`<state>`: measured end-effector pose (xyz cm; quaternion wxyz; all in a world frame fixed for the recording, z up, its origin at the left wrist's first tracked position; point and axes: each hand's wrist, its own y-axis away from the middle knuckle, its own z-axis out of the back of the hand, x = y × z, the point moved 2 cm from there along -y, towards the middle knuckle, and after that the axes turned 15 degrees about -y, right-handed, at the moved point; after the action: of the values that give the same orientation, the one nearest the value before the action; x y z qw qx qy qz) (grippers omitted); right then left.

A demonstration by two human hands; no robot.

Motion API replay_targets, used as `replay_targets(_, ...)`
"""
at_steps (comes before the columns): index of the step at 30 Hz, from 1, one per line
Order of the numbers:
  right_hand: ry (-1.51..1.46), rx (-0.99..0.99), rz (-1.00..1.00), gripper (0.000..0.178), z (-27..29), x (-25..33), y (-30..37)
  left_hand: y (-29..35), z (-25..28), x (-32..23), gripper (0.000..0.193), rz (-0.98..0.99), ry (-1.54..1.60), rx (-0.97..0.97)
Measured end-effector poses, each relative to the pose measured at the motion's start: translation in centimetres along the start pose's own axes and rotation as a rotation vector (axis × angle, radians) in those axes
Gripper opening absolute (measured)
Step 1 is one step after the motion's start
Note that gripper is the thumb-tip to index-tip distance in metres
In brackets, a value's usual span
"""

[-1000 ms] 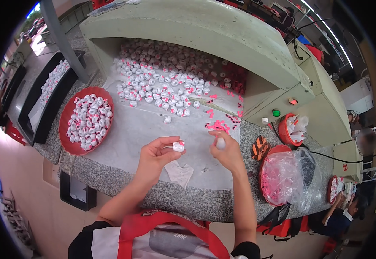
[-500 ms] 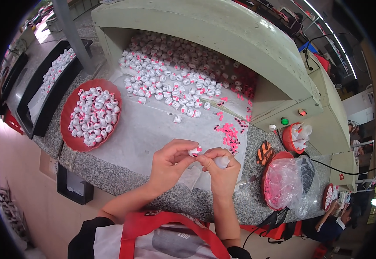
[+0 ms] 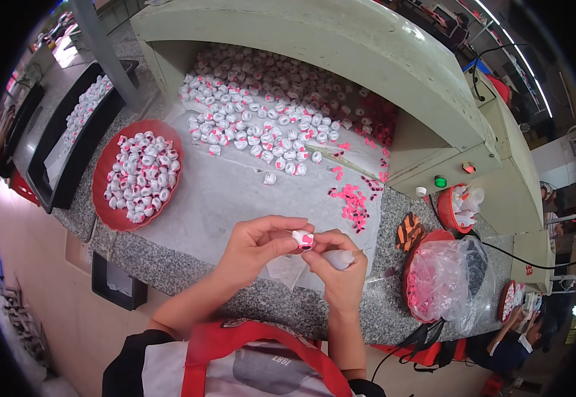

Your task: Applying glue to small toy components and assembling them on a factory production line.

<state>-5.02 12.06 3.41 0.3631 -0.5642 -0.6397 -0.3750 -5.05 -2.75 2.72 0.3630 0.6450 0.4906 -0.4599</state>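
Observation:
Between the thumb and fingers of my left hand (image 3: 248,250) is a small white rounded piece (image 3: 303,239) with pink and dark patches. My right hand (image 3: 342,281) is closed around a small translucent squeeze bottle (image 3: 339,259), and its thumb and fingertips meet close beside the white piece. Both hands are over the near edge of a white sheet (image 3: 218,205). Ahead of them lie many similar white pieces (image 3: 268,142), spread under a hood. Small pink bits (image 3: 354,205) are scattered on the sheet, beyond my right hand.
A red bowl (image 3: 97,192) heaped with white pieces stands at left, beside a black tray (image 3: 53,188). A pale green hood (image 3: 314,46) arches over the back. At right are a red basket (image 3: 444,210) and a bowl holding a clear plastic bag (image 3: 437,274). Another person (image 3: 509,347) sits far right.
The white piece has turned in my left fingers, so its pink and dark patches now face up more. My right hand has shifted slightly, and more of the bottle shows.

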Motion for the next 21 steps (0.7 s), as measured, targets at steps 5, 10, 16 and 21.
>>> replay_targets(5, 0.12, 0.05, 0.142, 0.022, 0.5, 0.9, 0.0, 0.1, -1.2, 0.3, 0.026, -0.206, -0.17, -0.023)
replay_targets(10, 0.012, 0.024, -0.054, 0.017, 2.0, -0.2, -1.4, -0.6, -1.1, 1.8, 0.025, -0.157, -0.238, -0.051)
replay_targets(16, 0.011, -0.006, -0.139, 0.018, 2.3, -2.0, -2.0, -0.6, -0.7, 2.8, 0.024, -0.041, -0.137, -0.109)
replay_targets(21, 0.053, -0.061, -0.213, 0.02, 1.7, -3.6, -3.1, -1.5, 1.1, 4.6, 0.023, 0.052, -0.134, -0.18)
